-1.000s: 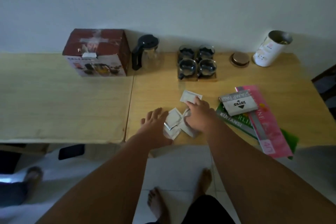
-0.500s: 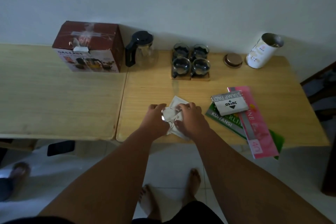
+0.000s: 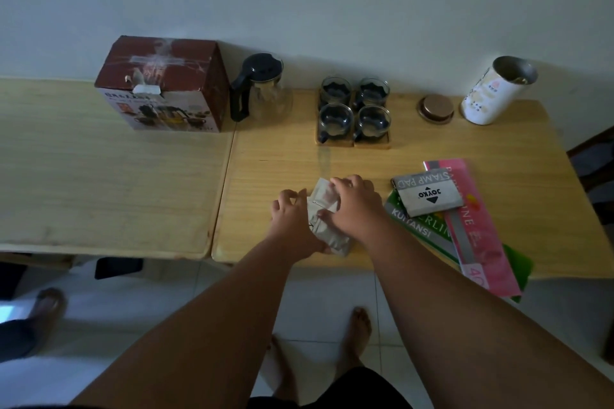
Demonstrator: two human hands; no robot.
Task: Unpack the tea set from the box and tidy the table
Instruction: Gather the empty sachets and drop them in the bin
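Cardboard first, at the far left: the tea set box (image 3: 162, 85) stands shut against the wall on the left table (image 3: 99, 176), with the glass teapot (image 3: 262, 90) just beside it on the right table (image 3: 498, 149) and four glass cups (image 3: 354, 109) on small wooden coasters a little further along. These look already unpacked; the glass is likely brittle and slick, so I would take the pot by its black handle and move the cups singly. Near the front edge, the left hand (image 3: 294, 219) curls against the left side of a small heap of white paper packets (image 3: 327, 219), while the right hand (image 3: 357, 206) lies over the top with fingers bent, the two pressing the heap together between them. Those packets look light, thin and floppy, apt to slide apart, so gathering from both sides and lifting as one stack seems wise. Right of the hands lie a stamp pad box (image 3: 428, 192) on green and pink booklets (image 3: 471, 229) that overhang the edge and could slip off. A round lid (image 3: 435, 108) and a tilted white tin (image 3: 498, 91) sit at the back right. Both tops are pale smooth wood, butted together; the wall is plain, the floor tiled, the room dim.
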